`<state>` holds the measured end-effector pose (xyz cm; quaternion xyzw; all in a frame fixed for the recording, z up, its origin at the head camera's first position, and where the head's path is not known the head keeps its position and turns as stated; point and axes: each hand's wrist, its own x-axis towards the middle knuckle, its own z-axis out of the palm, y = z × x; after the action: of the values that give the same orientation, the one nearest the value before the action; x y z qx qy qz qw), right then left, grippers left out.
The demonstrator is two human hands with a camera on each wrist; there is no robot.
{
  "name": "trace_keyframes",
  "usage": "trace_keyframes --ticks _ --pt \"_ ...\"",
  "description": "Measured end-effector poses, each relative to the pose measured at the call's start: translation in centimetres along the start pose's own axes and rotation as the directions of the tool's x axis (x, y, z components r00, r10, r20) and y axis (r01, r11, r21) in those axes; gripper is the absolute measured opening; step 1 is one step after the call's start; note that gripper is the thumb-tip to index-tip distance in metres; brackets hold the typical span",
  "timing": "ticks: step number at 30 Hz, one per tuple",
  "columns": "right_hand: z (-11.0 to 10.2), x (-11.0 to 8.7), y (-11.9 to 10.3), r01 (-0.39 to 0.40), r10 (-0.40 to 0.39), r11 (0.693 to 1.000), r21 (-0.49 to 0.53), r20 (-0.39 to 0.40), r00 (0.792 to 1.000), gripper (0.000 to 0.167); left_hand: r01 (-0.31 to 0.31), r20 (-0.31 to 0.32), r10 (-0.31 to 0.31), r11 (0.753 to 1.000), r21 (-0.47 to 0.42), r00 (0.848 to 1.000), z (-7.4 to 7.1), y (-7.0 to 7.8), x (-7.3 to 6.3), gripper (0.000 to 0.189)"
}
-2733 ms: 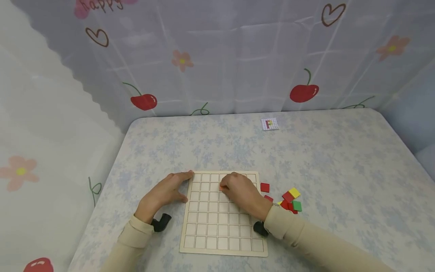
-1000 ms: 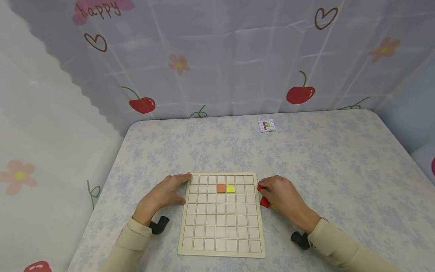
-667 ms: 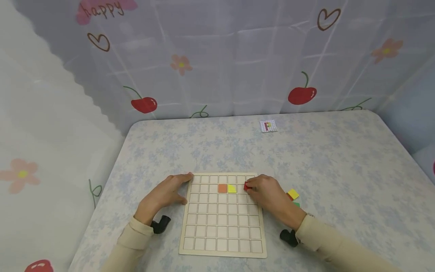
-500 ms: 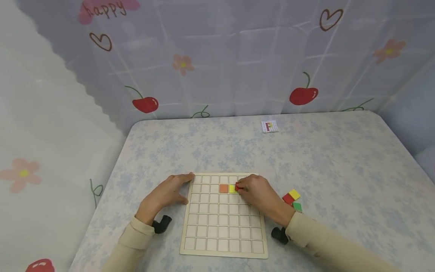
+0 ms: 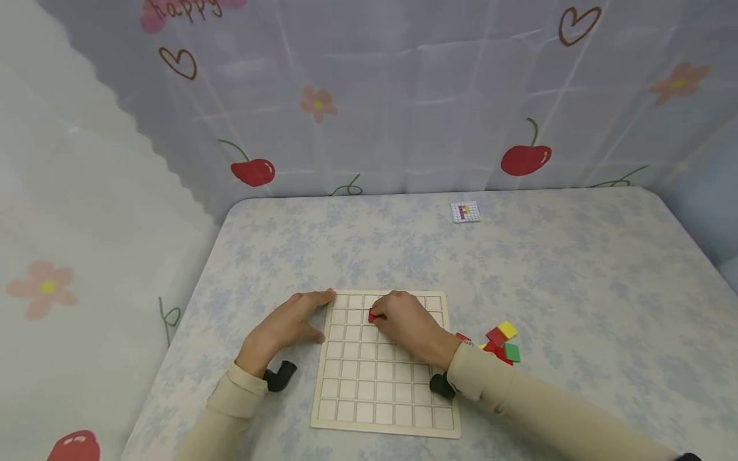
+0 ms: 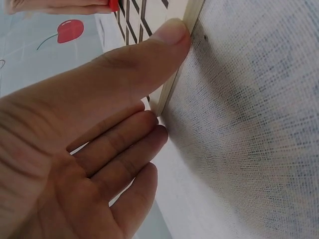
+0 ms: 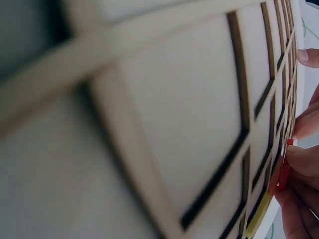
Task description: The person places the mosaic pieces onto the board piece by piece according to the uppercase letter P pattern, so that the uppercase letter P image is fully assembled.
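A pale wooden grid board [image 5: 383,430] lies on the table in front of me. My right hand [image 5: 409,323] is over its upper part and pinches a red square tile [image 5: 372,315] between thumb and fingers. In the right wrist view the red tile [image 7: 285,167] stands on edge beside an orange tile [image 7: 275,180] and a yellow tile [image 7: 258,215] in the board; my right hand hides both in the head view. With relaxed fingers, my left hand [image 5: 284,326] touches the board's left side, its thumb [image 6: 172,32] against the rim in the left wrist view.
Right of the board lies a loose pile of red tiles [image 5: 496,335], a yellow tile [image 5: 507,330] and a green tile [image 5: 512,353]. Farther back lies a small pattern card [image 5: 465,212]. A printed curtain [image 5: 403,115] hangs behind the table.
My right hand took the red tile from beside the board and carried it left over the grid, past the yellow tile. The yellow tile came into the grid earlier. My left hand has stayed put.
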<state>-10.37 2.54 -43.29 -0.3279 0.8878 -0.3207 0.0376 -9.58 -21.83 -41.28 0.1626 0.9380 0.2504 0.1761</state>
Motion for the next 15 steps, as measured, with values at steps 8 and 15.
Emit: trace_keyframes --ticks 8,15 --pt "0.36 0.54 -0.48 0.016 -0.016 1.000 -0.017 0.029 0.999 0.013 -0.007 -0.002 0.007 1.000 0.008 1.000 -0.16 0.07 0.10 0.084" --pt "0.60 0.72 -0.65 0.059 -0.056 0.994 -0.093 0.033 0.998 0.010 0.007 0.000 -0.007 1.000 -0.012 1.000 -0.12 0.02 0.06 0.085"
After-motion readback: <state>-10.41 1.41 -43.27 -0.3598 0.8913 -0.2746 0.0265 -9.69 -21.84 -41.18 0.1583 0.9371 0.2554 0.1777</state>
